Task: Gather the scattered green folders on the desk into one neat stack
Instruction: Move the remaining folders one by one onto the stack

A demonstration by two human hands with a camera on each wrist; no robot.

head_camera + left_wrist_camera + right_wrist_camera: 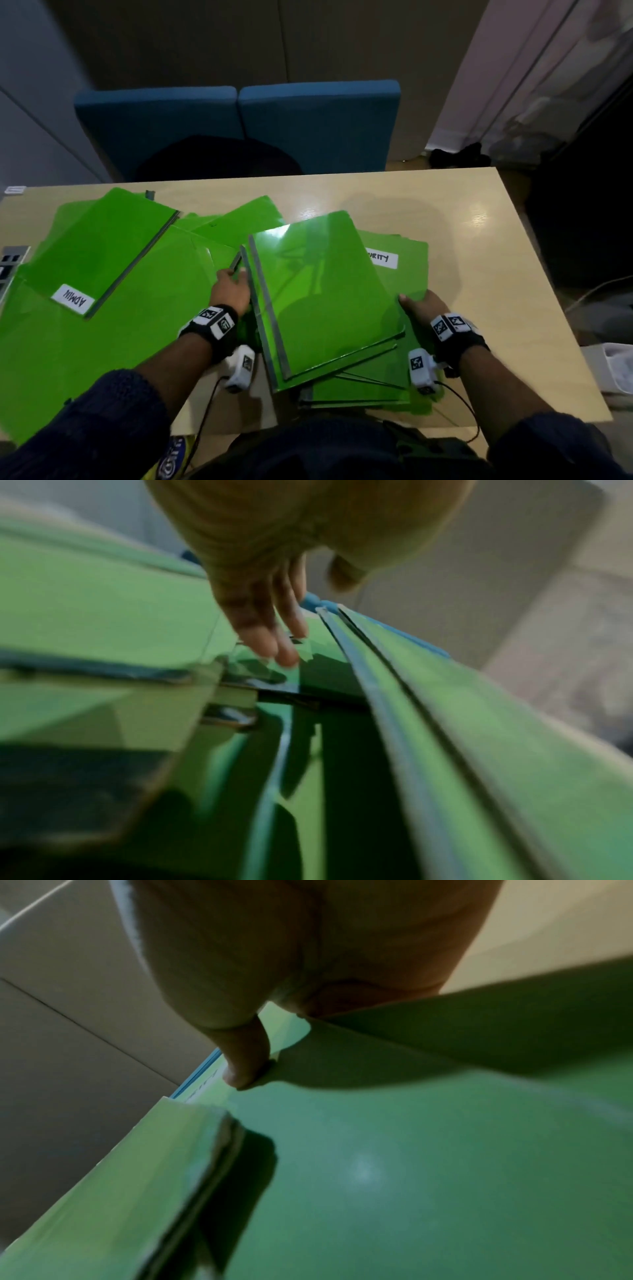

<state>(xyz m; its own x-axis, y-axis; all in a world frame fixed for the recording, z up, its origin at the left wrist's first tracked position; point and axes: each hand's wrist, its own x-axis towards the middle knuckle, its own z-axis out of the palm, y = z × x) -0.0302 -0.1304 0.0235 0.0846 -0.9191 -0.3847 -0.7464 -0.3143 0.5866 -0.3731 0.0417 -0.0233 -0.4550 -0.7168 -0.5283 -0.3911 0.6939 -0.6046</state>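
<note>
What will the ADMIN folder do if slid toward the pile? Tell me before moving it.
The ADMIN folder looks like thin glossy plastic, so it would probably slide easily over the green folders beneath it. Its sheet seems translucent and thin, so it may flex if lifted by one corner. The grey spine strip along one edge probably stiffens that side, a better place to hold.

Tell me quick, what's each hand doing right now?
Left hand: open, straight fingers touching the spine edge of the top folder.
Right hand: holding that folder's right edge, thumb on top.
</note>
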